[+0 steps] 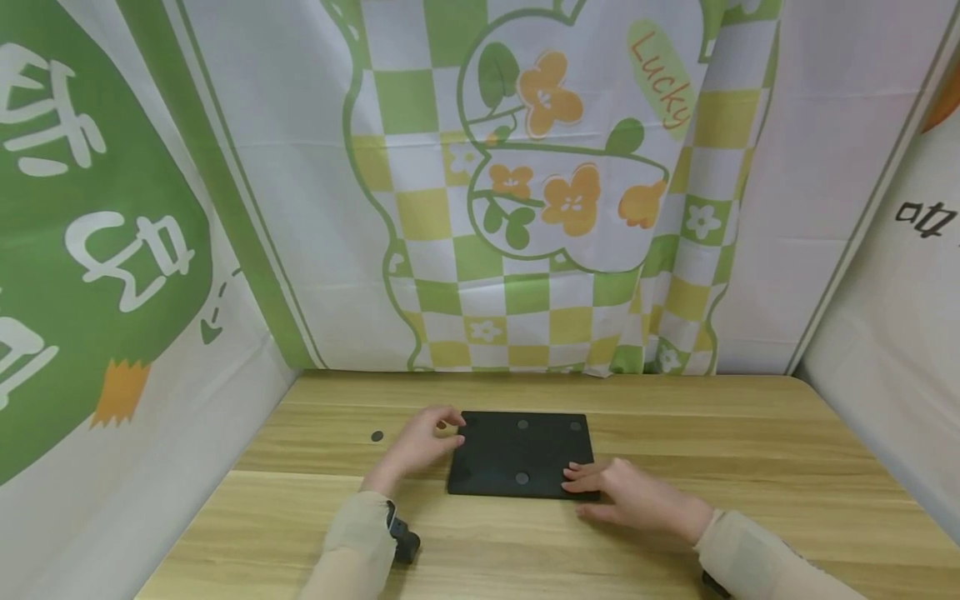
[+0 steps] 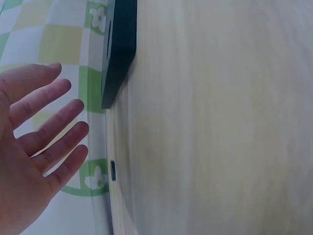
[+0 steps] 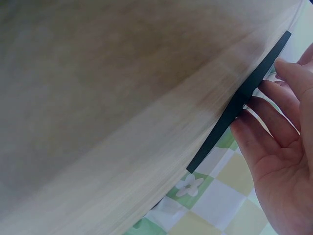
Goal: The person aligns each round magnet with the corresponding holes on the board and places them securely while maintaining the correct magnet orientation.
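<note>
A thin black rectangular panel (image 1: 487,454) lies flat on the table, with several small round dark grey discs on its top. One disc (image 1: 522,478) sits near the front edge and another (image 1: 576,426) by the far right corner. My left hand (image 1: 420,442) is beside the panel's left edge; in the left wrist view its fingers are spread and relaxed, with nothing between them. The fingertips of my right hand (image 1: 618,496) rest on the near right corner of the panel (image 3: 239,100), thumb at the front edge. That corner is partly hidden under the fingers.
A loose dark disc (image 1: 377,436) lies on the wooden table (image 1: 712,442) to the left of my left hand. Printed curtains (image 1: 420,192) hang behind the table and along both sides. Each wrist wears a strapped device, the left one (image 1: 405,542) showing dark.
</note>
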`<state>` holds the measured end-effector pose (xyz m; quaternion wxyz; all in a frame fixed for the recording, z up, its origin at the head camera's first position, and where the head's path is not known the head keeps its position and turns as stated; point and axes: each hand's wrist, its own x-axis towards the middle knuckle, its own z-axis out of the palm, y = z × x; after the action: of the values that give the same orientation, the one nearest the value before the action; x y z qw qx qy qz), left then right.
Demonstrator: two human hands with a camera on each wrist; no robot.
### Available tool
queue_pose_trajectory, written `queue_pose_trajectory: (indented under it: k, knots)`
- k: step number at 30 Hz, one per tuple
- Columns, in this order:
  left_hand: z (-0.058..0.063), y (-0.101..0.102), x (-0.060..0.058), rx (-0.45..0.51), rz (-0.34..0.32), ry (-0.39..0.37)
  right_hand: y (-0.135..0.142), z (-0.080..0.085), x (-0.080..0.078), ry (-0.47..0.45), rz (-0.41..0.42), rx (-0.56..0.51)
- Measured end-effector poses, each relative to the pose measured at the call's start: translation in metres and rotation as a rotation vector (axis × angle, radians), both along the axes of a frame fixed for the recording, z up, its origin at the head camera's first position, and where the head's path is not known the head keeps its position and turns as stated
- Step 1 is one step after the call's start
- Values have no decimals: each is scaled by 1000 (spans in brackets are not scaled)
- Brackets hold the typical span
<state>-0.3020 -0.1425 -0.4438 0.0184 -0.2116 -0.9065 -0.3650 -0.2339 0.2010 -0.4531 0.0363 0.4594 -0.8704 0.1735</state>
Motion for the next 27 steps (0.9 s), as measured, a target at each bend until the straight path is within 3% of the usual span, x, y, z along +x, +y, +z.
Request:
queue_pose_trajectory:
  k: [8, 13, 27]
  knots:
    - [1, -13, 0, 31, 48, 12, 0, 1, 1, 10, 3, -2]
    - [1, -20, -2, 14, 106, 23, -1, 2, 2, 13, 4, -7]
    - [-3, -46, -8, 3, 183, 53, 1, -1, -1, -10, 15, -6]
